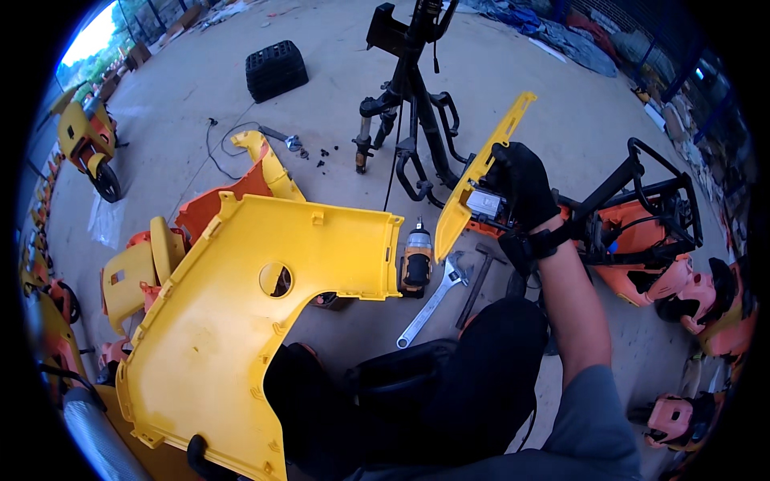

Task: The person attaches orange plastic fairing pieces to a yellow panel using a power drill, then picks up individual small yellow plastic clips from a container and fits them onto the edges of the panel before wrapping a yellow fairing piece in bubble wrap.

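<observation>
My right hand (pixel 523 186), in a black glove, is raised and grips a long narrow yellow plastic trim piece (pixel 481 168) with a small grey box part against it. A large yellow plastic body panel (pixel 233 321) with a round hole stands at lower left. My left hand (pixel 198 455), also gloved, shows only as fingers curled round that panel's bottom edge. On the concrete between both lie an orange and black cordless impact driver (pixel 416 261), an adjustable wrench (pixel 433 301) and a hammer (pixel 479 276).
A bare black scooter frame (pixel 413 104) stands ahead. More yellow and orange panels (pixel 241 180) lie at left, a black frame with orange covers (pixel 650 240) at right. A black crate (pixel 275 70) sits farther off. Small screws and a cable lie on the floor.
</observation>
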Available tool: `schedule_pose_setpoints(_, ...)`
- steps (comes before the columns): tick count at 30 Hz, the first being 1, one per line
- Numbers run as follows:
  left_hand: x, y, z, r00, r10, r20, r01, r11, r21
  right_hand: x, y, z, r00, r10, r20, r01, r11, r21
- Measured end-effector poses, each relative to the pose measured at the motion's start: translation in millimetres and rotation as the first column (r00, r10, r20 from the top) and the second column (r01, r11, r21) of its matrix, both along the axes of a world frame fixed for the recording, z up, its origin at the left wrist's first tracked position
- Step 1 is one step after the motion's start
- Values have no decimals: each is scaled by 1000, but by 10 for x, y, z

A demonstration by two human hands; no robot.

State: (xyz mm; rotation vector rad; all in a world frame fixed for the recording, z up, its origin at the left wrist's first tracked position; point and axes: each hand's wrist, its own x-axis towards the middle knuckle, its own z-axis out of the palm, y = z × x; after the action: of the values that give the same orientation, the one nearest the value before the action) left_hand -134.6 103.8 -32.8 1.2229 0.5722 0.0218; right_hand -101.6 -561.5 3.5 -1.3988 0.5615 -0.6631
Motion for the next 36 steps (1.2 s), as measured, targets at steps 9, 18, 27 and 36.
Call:
schedule_pose_setpoints(9,-67,365,-297,997,-45,-58,49,997,63,27,336,235,985,51,-163,-139,797,-587)
schedule_pose_setpoints(18,-150,572,-388,994,-64,-93,75,990,119,-194,449,81,961,132,-244,-253,53,-966)
schedule_pose_setpoints(27,-297,839,-540,974,-220,-58,226,913,339,-407,446,-76,944,5,-330,-327,-118,-938)
schedule_pose_setpoints(36,-232,740,-394,967,-83,-241,109,989,97,-586,-390,-809,925,-183,-332,-350,-75,-934)
